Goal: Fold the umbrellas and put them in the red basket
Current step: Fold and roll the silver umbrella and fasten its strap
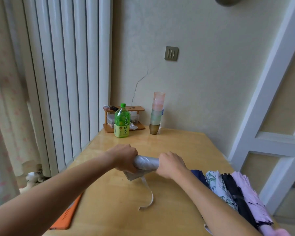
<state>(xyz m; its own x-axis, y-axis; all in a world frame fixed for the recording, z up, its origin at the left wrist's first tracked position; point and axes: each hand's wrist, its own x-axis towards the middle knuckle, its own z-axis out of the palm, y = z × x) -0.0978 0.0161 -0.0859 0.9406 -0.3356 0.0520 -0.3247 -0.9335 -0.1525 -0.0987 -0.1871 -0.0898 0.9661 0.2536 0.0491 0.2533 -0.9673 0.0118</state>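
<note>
At the far end of the yellow bench (177, 147) a green tea bottle (122, 122) stands in front of a small wooden rack (124, 109), with a tall stack of cups (157, 114) to their right, a white radiator (66, 74) on the left and a switch plate (171, 53) on the wall.

The bench (177, 147) is pale wood with a smooth, glossy top that catches the light. The silver umbrella (146, 162) at centre is thin cloth with a faint satin sheen, and its strap (149, 196) looks the same. At lower right, the navy umbrella (198, 176), patterned umbrella (218, 186), black umbrella (235, 193) and pink umbrella (249, 193) are matt cloth. Further back, the green bottle (122, 121) is shiny plastic, the stacked cups (157, 113) translucent plastic, the small rack (124, 109) smooth wood. The wall (203, 74) is matt and lightly textured.
</note>
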